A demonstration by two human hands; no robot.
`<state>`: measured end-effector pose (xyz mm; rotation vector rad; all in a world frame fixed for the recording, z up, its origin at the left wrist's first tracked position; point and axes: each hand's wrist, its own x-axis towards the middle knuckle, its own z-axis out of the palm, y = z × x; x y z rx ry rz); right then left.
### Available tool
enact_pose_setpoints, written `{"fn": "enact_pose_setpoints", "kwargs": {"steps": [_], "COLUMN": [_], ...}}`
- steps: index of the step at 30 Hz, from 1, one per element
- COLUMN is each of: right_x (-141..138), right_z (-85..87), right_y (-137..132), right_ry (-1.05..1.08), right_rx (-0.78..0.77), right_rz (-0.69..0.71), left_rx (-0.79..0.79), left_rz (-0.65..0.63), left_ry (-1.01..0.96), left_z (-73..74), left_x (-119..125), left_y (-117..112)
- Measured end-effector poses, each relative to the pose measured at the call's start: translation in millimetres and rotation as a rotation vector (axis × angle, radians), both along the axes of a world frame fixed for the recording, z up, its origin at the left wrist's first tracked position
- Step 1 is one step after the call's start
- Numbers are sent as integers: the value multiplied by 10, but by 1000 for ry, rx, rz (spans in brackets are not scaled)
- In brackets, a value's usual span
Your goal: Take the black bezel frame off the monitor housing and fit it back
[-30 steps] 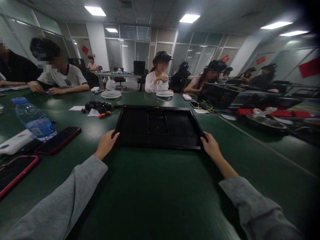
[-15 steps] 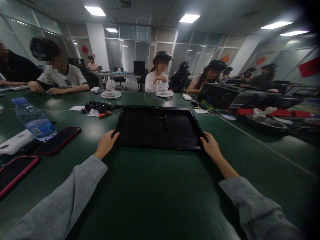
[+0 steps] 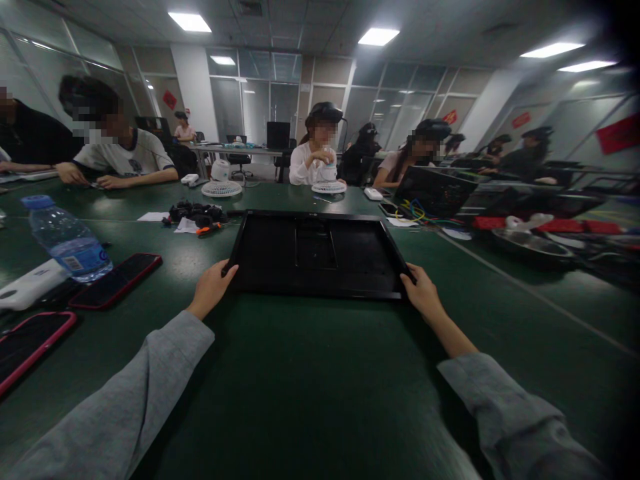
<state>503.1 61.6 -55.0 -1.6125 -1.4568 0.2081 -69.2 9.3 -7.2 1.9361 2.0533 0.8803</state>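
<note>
A wide black plastic frame, which looks like the hollow casing of a monitor, lies flat on the green table ahead of me. Its inside is dark, with a recessed rectangle in the middle. My left hand is closed on its near left side, thumb on top of the rim. On the near right corner, my right hand grips the rim the same way. The fingers of both hands are partly hidden beneath the edge.
To the left are a water bottle, a white device, a red-edged phone and a pink-edged phone. Black parts lie beyond the casing. A metal pan and coloured cables are at right. Several people sit around.
</note>
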Motion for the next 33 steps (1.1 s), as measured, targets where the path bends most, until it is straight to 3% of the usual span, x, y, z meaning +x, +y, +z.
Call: {"fn": "enact_pose_setpoints", "kwargs": {"steps": [33], "right_x": [-35], "right_z": [27], "right_y": [-25], "right_ry": [28], "right_rx": [-1], "right_rz": [3], "left_rx": [-12], "left_rz": [6], "left_ry": [-24], "left_z": [16], "left_x": [6], "left_y": [2]}}
